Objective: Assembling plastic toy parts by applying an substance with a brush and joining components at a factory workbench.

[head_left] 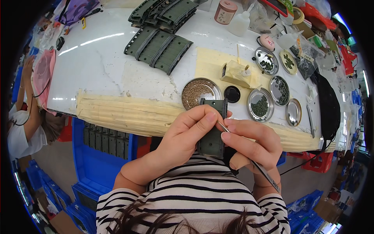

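Note:
My left hand (189, 126) grips a dark green ribbed panel (210, 147) with small holes, upright in front of my striped shirt. Between the fingers of my right hand (255, 142) is a pair of metal tweezers (265, 174), its tips touching or nearly touching the panel's right edge beside my left thumb. Whether the tips pinch anything is too small to tell. Just beyond the panel stands a round metal dish (220, 94) of tiny brown parts, with a black round lid (232, 94) to its right. A metal dish (260, 120) of small green parts lies farther right.
Assembled green panels (159, 48) lie stacked at the far middle. A taped block (237, 74), more small dishes, a pink tin (225, 11) and a white bottle (239, 24) stand on the right. Below the padded table edge (117, 113) is a blue bin (79, 156) holding panels. Another person sits at left.

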Demonstrator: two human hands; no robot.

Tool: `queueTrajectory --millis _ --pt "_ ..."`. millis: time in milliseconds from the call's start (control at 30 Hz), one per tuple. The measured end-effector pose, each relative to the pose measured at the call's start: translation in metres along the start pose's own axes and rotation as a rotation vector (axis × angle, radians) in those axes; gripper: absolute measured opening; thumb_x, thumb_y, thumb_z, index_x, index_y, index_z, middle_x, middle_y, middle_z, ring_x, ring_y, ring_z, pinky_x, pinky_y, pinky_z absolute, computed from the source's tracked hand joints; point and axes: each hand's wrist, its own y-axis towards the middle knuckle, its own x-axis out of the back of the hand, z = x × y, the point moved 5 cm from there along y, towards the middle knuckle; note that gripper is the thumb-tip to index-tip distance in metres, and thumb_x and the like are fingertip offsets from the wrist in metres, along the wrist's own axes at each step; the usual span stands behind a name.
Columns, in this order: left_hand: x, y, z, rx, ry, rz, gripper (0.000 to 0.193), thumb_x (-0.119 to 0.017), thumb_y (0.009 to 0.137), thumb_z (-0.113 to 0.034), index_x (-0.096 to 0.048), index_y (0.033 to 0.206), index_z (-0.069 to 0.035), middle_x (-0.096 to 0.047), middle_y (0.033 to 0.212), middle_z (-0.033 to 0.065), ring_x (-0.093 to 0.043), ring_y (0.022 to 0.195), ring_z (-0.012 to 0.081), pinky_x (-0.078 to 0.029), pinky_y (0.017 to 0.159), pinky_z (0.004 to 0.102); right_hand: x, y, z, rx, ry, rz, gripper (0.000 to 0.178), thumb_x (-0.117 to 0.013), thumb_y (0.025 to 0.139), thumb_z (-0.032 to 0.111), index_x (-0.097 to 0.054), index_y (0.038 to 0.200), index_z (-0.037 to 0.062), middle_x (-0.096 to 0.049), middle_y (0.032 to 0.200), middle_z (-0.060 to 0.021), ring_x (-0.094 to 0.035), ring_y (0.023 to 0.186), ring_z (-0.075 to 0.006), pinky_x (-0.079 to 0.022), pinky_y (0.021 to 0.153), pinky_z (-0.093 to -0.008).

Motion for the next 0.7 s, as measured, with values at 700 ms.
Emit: queueTrajectory --millis 700 --pt "0.0007 -0.001 -0.0001 0.03 0.014 0.006 0.029 -0.041 0.1 -0.027 -0.054 0.09 -0.002 -0.059 0.1 0.0103 -0.048 0.118 0.0202 -0.041 0.095 0.0325 0.0004 -0.0004 -0.0023 -0.038 0.073 0.003 0.035 -0.072 0.069 0.028 -0.07 0.094 0.0034 -0.065 0.094 -0.012 -0.066 0.08 -0.0216 -0.056 0.07 -0.0317"
